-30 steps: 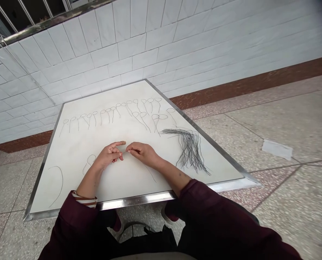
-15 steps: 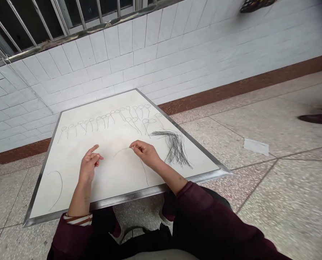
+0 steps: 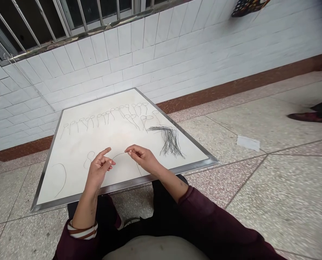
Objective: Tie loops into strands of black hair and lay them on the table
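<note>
Thin wire [image 3: 119,154] is pinched between thumb and forefinger of right hand [image 3: 142,158], over near part of white table [image 3: 76,180]. Wire is arced toward left hand [image 3: 99,168], half curled, index out; whether it grips the wire cannot be told. Wire bundle [image 3: 169,139] is seen just right; looped wires [image 3: 106,117] are lined along far side.

A thin dark wire [image 3: 119,154] makes a shallow arch just above the table [image 3: 76,155], near the tabletop's 6 o'clock edge. Its 3 o'clock end is pinched in the fingertips of the right hand [image 3: 141,157]. Its 9 o'clock end dips to the thumb tip of the left hand [image 3: 99,167], where the grip is unclear. A longer tail trails toward 5 o'clock under the right hand.
</note>
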A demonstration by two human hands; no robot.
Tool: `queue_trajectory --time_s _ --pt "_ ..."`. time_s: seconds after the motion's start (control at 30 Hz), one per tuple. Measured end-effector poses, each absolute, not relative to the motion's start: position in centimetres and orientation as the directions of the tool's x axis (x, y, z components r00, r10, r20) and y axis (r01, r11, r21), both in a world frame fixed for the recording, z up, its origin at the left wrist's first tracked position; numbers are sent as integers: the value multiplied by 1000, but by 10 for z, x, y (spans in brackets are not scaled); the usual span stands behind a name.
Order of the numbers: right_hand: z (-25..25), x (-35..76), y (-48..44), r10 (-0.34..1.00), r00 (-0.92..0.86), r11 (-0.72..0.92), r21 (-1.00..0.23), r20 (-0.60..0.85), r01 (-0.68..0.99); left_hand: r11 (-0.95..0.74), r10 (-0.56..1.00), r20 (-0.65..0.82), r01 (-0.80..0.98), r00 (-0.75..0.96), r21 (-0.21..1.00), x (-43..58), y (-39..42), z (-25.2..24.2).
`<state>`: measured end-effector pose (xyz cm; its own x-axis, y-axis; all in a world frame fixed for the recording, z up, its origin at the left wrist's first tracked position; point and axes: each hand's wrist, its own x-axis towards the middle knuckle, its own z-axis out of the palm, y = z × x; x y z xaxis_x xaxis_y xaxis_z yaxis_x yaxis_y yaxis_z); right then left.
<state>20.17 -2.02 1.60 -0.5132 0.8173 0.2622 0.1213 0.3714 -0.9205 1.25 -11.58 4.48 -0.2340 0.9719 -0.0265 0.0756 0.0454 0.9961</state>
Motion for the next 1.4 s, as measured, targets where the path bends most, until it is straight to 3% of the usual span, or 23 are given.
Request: queue_trajectory --time_s 0.37,0.63,0.77,1.0,1.17,1.27,1.4 --pt "13 209 -33 579 -776 455 -889 250 53 97 994 -93 73 -59 993 28 -139 44" --pt "17 217 -26 459 -863 517 -853 212 66 92 985 -127 267 117 959 24 -137 44" --pt "18 216 -22 474 -860 490 -868 188 81 79 978 -148 399 145 914 17 -132 45" --pt "15 203 -19 535 -823 492 -863 193 117 56 993 -89 371 73 927 6 -124 39" --pt "10 209 -11 701 -696 411 -886 156 216 99 985 -18 470 -174 877 -22 -133 39" --pt "14 213 -13 769 -621 368 -900 153 234 113 937 44 421 -346 900 -32 -144 44" --pt "23 207 -27 762 -620 387 -900 187 203 26 950 94 375 -297 926 -16 -152 47"
